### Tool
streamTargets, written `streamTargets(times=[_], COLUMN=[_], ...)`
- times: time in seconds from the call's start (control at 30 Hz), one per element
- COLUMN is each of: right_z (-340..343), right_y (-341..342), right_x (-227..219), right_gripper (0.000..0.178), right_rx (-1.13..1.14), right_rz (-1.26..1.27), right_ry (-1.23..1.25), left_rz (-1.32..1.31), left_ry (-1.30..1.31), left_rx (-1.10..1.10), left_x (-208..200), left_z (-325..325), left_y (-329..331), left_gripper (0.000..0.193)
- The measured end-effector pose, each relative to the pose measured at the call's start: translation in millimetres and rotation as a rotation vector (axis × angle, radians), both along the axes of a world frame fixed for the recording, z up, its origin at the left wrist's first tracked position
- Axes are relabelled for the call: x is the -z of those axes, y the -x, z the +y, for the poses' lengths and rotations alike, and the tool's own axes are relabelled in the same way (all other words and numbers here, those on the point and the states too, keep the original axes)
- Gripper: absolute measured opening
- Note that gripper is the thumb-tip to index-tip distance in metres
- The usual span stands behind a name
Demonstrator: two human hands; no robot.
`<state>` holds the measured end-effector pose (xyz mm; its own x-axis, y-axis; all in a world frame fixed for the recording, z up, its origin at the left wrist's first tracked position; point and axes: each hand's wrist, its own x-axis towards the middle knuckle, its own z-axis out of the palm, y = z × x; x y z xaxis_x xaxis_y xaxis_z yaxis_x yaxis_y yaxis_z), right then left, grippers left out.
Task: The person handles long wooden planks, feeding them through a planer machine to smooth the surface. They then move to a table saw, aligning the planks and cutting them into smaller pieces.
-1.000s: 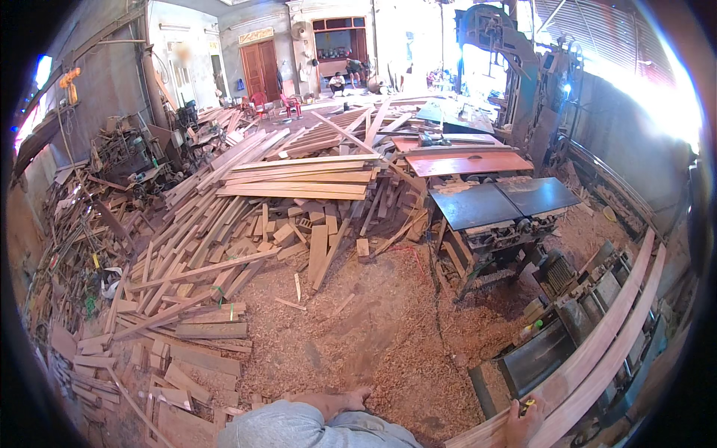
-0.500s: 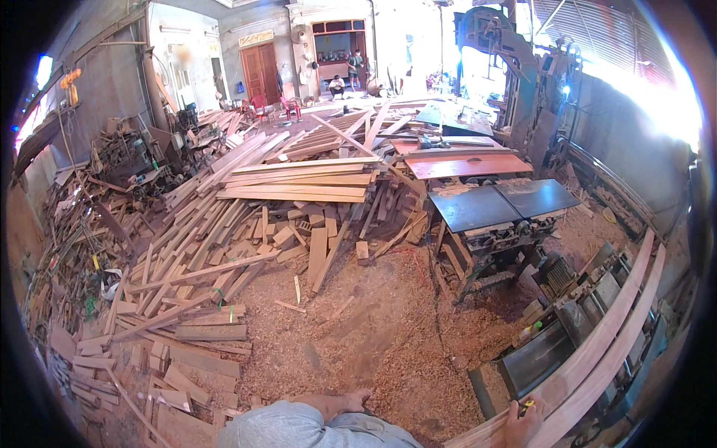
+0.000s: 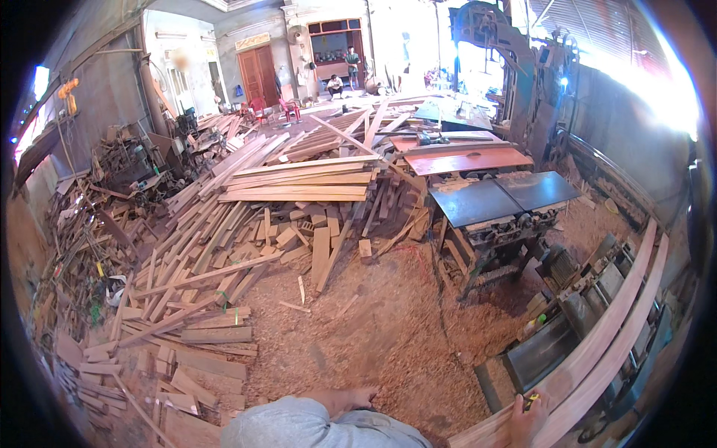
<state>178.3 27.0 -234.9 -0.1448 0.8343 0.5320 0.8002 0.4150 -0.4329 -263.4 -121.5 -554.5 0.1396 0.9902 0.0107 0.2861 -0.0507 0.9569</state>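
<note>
At the lower right, my right hand (image 3: 526,424) rests on two long planks, its fingers closed round a small yellow-and-black tape measure (image 3: 532,402). The inner plank (image 3: 585,357) and the outer plank (image 3: 617,358) lie side by side and run up towards the right wall, over a dark machine (image 3: 549,349). My left hand (image 3: 363,396) is at the bottom middle, past a grey sleeve, above the shavings-covered floor. Its fingers are too small and partly hidden to read, and no object shows in it.
A large heap of loose boards (image 3: 299,181) fills the middle and left. Short offcuts (image 3: 216,334) lie at the lower left. A machine table with dark plates (image 3: 478,204) stands at the right, before a tall band saw (image 3: 523,67). Two people are far back, near a doorway.
The whole view has shifted slightly. My right hand stays at the planks with the tape measure, and my left hand has barely moved. At the back, the standing person's posture differs slightly.
</note>
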Motion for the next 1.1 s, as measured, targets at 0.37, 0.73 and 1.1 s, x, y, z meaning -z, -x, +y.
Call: streamTargets(times=[0.37,0.73,1.1], right_z=[-4,-6,-3], right_y=[4,-3,-3], right_x=[-13,-8,-11], right_gripper=[0.028,0.029,0.028], right_rx=[-0.006,0.062,0.077], right_rz=[-0.075,-0.063,-0.096], right_ry=[-0.039,-0.068,-0.023], left_rz=[0.869,1.345,0.280], left_ry=[-0.400,-0.573,0.698], left_rx=[-0.671,-0.042,0.004], left_x=[-494,-572,15], left_z=[391,405,47], left_y=[205,70,-13], left_gripper=[0.084,0.024,0.049])
